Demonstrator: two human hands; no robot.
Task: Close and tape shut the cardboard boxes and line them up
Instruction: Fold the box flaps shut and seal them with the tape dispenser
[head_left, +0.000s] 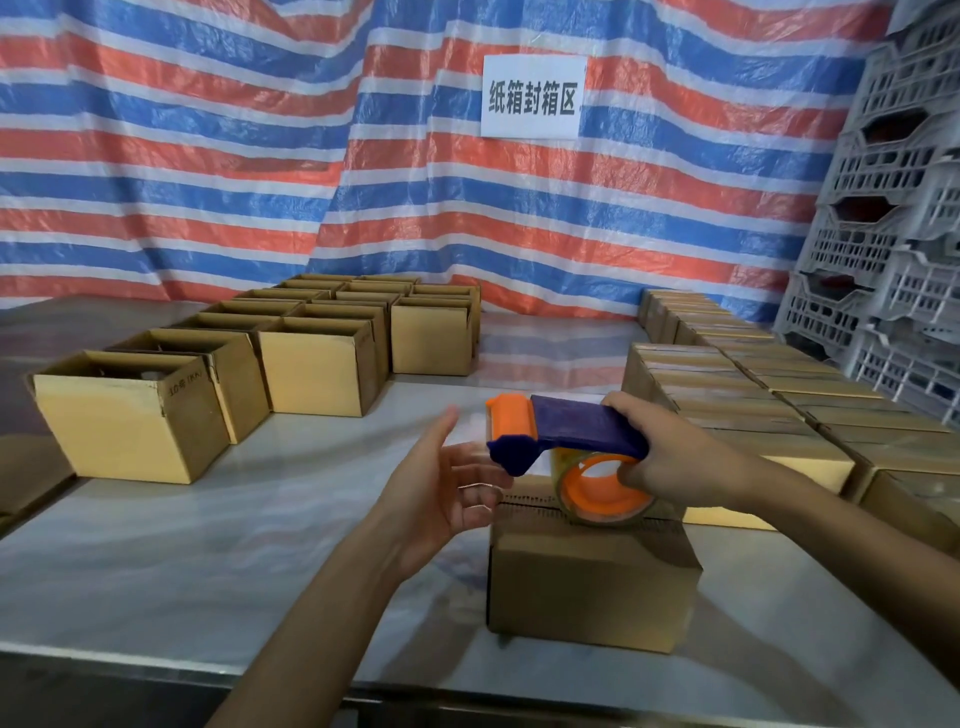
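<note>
the closed box (592, 587) sits on the table (208, 545), its top flaps down but, as far as i can tell, not yet taped. directly above it the right hand (670, 457) grips the tape dispenser (566, 431) by its blue handle, with the roll just over the box's top seam. the left hand (441, 483), beside the box's upper left edge, is loose, its fingers spread and holding nothing; whether they touch the clear tape end i cannot tell.

the risk lies there. nothing presses the box down, so a pull of the dispenser may drag or tip it, or let the flaps spring up and leave the strip off the seam. the fingers also lie close to the cutter's teeth.

well left of the box stand the open boxes (311, 364); to its right and behind it are the sealed boxes (753, 405) in rows.
</note>
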